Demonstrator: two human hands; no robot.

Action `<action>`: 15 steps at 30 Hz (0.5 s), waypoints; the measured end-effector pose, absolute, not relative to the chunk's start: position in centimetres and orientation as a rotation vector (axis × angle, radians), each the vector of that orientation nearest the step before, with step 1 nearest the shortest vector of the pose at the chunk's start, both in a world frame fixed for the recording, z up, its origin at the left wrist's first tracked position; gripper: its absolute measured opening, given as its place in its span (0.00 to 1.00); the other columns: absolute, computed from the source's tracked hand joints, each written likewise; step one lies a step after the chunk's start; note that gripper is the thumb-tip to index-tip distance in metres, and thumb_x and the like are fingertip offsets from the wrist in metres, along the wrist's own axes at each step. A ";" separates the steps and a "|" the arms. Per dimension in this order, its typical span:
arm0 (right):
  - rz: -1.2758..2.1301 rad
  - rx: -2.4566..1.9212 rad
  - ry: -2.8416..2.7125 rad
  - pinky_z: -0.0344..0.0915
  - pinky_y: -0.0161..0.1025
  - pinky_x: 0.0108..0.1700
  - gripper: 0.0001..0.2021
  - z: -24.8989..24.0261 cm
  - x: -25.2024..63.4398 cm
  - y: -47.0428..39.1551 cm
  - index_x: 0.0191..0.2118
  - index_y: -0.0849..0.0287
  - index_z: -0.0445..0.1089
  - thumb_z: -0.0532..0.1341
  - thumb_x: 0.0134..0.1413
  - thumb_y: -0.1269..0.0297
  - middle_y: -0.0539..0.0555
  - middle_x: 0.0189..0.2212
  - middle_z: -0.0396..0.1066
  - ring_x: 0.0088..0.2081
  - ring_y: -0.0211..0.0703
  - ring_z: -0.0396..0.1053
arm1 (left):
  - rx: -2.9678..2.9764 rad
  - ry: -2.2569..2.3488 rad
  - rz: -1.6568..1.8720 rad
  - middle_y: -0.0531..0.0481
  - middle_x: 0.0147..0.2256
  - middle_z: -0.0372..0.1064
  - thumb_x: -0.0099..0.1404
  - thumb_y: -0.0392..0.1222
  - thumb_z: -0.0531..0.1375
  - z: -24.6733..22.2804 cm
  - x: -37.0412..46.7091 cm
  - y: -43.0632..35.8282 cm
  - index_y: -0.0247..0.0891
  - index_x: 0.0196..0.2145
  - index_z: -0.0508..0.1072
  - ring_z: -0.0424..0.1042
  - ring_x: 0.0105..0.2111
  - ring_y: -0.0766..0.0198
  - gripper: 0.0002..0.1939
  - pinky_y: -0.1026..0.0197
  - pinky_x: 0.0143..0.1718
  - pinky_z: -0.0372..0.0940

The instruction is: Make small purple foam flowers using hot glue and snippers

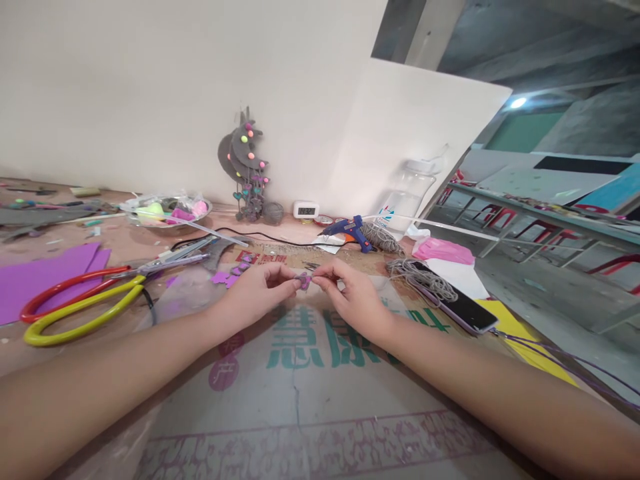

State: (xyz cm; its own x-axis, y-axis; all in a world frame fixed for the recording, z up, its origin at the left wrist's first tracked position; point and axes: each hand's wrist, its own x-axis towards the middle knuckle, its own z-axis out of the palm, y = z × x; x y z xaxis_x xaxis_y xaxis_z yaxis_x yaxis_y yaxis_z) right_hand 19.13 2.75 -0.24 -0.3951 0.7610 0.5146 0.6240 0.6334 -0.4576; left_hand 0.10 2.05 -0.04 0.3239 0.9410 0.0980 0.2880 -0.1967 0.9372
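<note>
Between my two hands, over the middle of the table, is a small purple piece with grey yarn [303,281] on it. My left hand [267,288] pinches it between thumb and fingertips. From the other side, the fingertips of my right hand [345,290] are closed together at its edge; what exactly they grip is too small to make out. A thin strand of yarn [297,393] lies on the printed plastic sheet [240,433] under my hands. Just left of my left hand are several purple cut-outs [233,273] with grey pieces on them.
Scissors with red and yellow handles [83,323] lie at left by purple sheets [50,277]. A blue glue gun [354,233], a clear bottle [405,197] and a small clock [306,210] are behind. A phone [467,310] under grey yarn [425,280] is at right. Grey moon decorations [240,157] stand against the white board.
</note>
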 end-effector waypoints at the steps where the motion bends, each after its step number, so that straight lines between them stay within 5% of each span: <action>1: 0.250 -1.086 -2.140 0.60 0.34 0.31 0.06 -0.2 19.1 2.7 0.33 0.57 0.66 0.54 0.57 0.63 0.49 0.26 0.68 0.27 0.36 0.64 | 1.697 1.127 0.903 0.52 0.24 0.69 0.56 0.47 0.56 0.0 0.1 2.0 0.36 0.30 0.69 0.68 0.26 0.64 0.11 0.64 0.28 0.60; 10: 0.444 -1.068 -2.096 0.63 0.34 0.33 0.07 0.2 18.9 2.5 0.32 0.57 0.67 0.54 0.57 0.65 0.48 0.25 0.71 0.29 0.36 0.68 | 1.667 1.074 0.857 0.52 0.23 0.68 0.57 0.47 0.56 0.2 0.1 1.8 0.36 0.30 0.69 0.66 0.23 0.67 0.11 0.67 0.23 0.59; 15: 0.472 -1.053 -2.091 0.63 0.34 0.33 0.07 0.1 18.9 2.6 0.32 0.57 0.68 0.54 0.57 0.65 0.48 0.25 0.71 0.28 0.36 0.69 | 1.680 1.010 0.885 0.51 0.26 0.69 0.59 0.50 0.55 -0.1 0.0 2.1 0.36 0.34 0.71 0.68 0.27 0.66 0.15 0.65 0.30 0.63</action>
